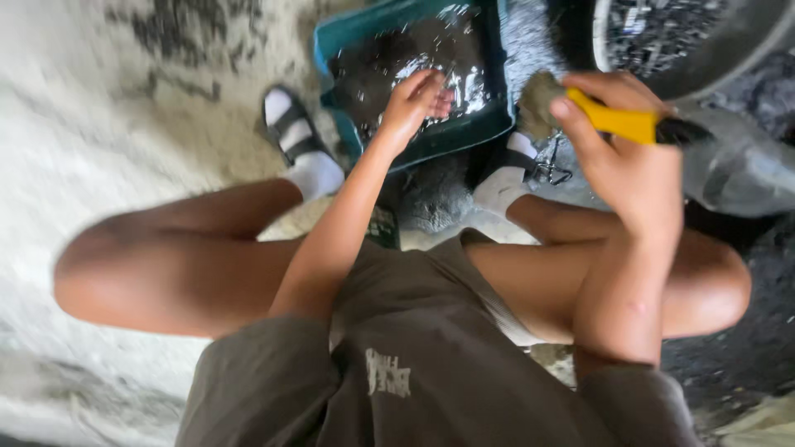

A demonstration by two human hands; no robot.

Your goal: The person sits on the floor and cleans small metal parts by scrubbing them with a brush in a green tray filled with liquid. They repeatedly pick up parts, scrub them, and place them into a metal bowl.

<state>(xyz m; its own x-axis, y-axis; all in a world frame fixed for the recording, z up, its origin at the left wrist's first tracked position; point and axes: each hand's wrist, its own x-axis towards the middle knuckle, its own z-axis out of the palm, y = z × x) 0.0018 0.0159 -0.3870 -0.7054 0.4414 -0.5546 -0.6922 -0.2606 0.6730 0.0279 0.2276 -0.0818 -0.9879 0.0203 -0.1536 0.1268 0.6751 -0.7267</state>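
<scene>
Yellow-handled brush (613,120) clamped in the closed right hand (617,157), long axis roughly level, bristles pointing left. Left hand (414,103), fingers curled over glinting contents of the teal tray (489,124), sits just left of the bristles; what it grips is unclear.

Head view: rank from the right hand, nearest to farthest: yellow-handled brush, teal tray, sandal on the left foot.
1. yellow-handled brush: held in the right hand, bristles toward the tray.
2. teal tray: just left of the brush, on the ground ahead; the left hand reaches into it.
3. sandal on the left foot: beyond the tray's far side, farthest left.
</scene>
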